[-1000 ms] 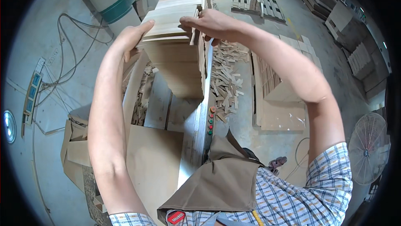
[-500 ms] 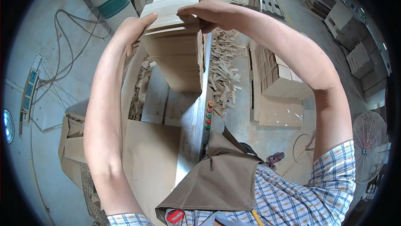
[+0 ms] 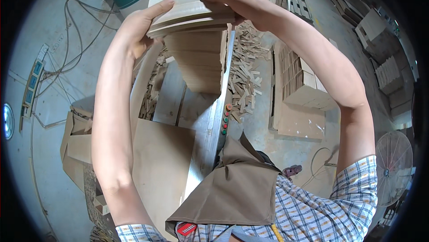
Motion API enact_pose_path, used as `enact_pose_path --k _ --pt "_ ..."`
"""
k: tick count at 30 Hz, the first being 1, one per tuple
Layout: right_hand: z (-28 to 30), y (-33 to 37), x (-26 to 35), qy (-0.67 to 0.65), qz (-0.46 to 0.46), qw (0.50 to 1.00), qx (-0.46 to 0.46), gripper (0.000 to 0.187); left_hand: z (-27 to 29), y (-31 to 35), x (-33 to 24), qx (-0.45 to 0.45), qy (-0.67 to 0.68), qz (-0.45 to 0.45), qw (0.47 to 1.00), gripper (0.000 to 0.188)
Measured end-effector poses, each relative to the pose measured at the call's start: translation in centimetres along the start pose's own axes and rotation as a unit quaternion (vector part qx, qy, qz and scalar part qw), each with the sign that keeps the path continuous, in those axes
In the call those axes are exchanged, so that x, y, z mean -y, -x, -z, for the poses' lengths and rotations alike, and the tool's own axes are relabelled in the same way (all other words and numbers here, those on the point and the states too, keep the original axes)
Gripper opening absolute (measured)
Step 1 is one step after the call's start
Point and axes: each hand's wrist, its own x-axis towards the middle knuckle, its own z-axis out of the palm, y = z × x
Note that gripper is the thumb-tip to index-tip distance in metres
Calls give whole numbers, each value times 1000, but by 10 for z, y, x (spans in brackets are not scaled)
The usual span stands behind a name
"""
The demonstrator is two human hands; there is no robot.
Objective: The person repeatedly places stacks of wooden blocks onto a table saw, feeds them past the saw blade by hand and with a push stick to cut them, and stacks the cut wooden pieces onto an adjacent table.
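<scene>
Between my two hands is a bundle of thin pale wooden boards [image 3: 190, 12], its edges slightly fanned. My left hand [image 3: 149, 21] grips its left side, thumb on top and fingers tucked beneath. On the right side my right hand [image 3: 234, 3] is closed round the bundle, thumb laid over the top face; its other fingers are mostly hidden. Directly under the bundle stands a tall stack of similar boards [image 3: 196, 61] on the metal machine table [image 3: 169, 103]. The lifted boards sit at an angle to that stack, overhanging it toward me.
Coloured push buttons [image 3: 225, 119] line the table's right edge. Wood offcuts [image 3: 243, 72] litter the floor beside it. Further right, stacked boards [image 3: 308, 88] rest on a base panel. A brown panel [image 3: 163, 161] lies nearest me, and a fan [image 3: 393, 168] stands far right.
Both hands have raised the top boards as one bundle off the tall stack and turned it slightly. A gap and shadow now show beneath it. The view has shifted a little.
</scene>
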Motion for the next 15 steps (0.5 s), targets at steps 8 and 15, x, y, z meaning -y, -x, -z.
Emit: enact_pose_path --k 8,15 --pt "-67 59 14 130 189 970 79 69 14 153 61 -101 251 -21 962 58" --pt "-255 108 -105 -283 -82 892 342 66 -11 280 288 -269 309 92 907 87"
